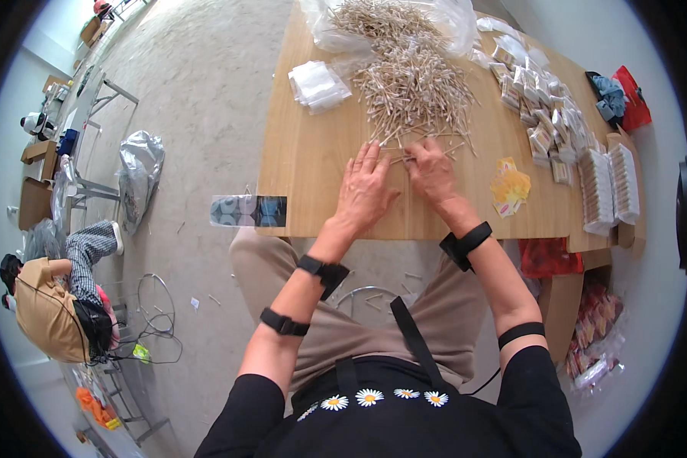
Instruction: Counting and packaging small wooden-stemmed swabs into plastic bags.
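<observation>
A large heap of cotton swabs [416, 88] with pale thin sticks spreads over the wooden table [313, 168]. At the heap's near edge, my left hand [365, 191] lies flat, palm down, with fingers stretched forward and the fingertips touching loose swabs. Just to its right, my right hand [432, 172] is curled, thumb and fingers pinched on a few swabs; how many is hidden by the fingers. Several single swabs lie between and around both hands. A stack of clear plastic bags [318, 85] rests left of the heap.
Small filled packs [542, 114] pile up at the right, beside rows of packs [599, 187] near a carton. Yellow printed cards [510, 187] lie right of my hands, a dark patterned sheet [249, 211] at the left corner. Another person [53, 309] sits far left.
</observation>
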Tool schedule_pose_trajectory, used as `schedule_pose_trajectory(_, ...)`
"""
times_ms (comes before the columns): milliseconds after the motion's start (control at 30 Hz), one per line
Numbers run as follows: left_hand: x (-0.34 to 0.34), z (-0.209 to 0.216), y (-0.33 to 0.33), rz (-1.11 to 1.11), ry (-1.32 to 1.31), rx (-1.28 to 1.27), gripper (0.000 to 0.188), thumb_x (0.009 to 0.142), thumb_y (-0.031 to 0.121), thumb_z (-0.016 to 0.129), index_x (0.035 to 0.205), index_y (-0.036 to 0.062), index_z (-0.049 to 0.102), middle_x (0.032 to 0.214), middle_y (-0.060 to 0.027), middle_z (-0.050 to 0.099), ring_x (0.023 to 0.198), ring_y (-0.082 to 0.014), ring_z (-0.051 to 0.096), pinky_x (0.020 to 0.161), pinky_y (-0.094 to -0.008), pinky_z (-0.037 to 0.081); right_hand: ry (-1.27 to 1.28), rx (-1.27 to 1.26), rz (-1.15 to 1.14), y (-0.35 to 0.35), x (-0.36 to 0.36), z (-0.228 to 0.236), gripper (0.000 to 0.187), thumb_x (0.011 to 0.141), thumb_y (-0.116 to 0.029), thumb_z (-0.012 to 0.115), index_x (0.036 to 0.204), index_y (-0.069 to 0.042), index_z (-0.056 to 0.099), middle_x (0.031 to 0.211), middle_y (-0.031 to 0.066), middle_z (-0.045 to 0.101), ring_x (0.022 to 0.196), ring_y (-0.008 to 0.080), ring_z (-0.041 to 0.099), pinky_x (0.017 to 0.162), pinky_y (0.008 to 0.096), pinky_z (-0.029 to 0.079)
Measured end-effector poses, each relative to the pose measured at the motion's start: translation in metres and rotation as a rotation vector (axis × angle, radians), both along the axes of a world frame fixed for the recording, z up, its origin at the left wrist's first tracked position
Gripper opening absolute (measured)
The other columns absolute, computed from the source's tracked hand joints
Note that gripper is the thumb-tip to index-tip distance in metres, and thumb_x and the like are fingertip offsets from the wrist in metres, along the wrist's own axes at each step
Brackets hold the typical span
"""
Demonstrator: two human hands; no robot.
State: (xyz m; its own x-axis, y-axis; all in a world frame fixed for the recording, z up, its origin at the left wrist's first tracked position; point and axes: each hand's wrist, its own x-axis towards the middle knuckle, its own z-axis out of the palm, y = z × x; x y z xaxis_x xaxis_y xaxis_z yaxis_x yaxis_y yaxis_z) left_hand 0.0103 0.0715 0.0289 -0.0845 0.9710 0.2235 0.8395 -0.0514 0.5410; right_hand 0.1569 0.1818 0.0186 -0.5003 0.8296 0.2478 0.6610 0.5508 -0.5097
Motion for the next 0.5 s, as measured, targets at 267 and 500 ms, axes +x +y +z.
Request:
schedule_pose_trajectory(267, -0.013, -0.010, -0.043, -0.022, 0.190, -0.090, 0.071, 0.082, 0.029, 0.074, 0.142, 0.0025, 0.046, 0.155, -0.0090, 0.037, 0.146, -0.0265, 0.030, 0.117, -0.0558, 0.022, 0.042, 0.013, 0.018, 0.004, -0.002, -0.002, 0.012, 0.083, -0.012, 0.065, 0.092, -0.004, 0.065, 0.098, 0.0175, 0.062, 0.088, 0.0379, 0.065, 0.077, 0.0466, 0.053)
schedule_pose_trajectory(500, -0.033, 0.007, -0.092, 0.002, 0.267, -0.215, 0.074, 0.082, 0.029, 0.074, 0.146, 0.0061, 0.043, 0.156, -0.0044, 0.037, 0.146, -0.0241, 0.029, 0.117, -0.0576, 0.020, -0.053, 0.052, 0.144, -0.017, -0.029, -0.010, 0.008, 0.084, -0.012, 0.063, 0.087, -0.004, 0.063, 0.092, 0.0169, 0.063, 0.085, 0.0376, 0.065, 0.075, 0.0454, 0.054)
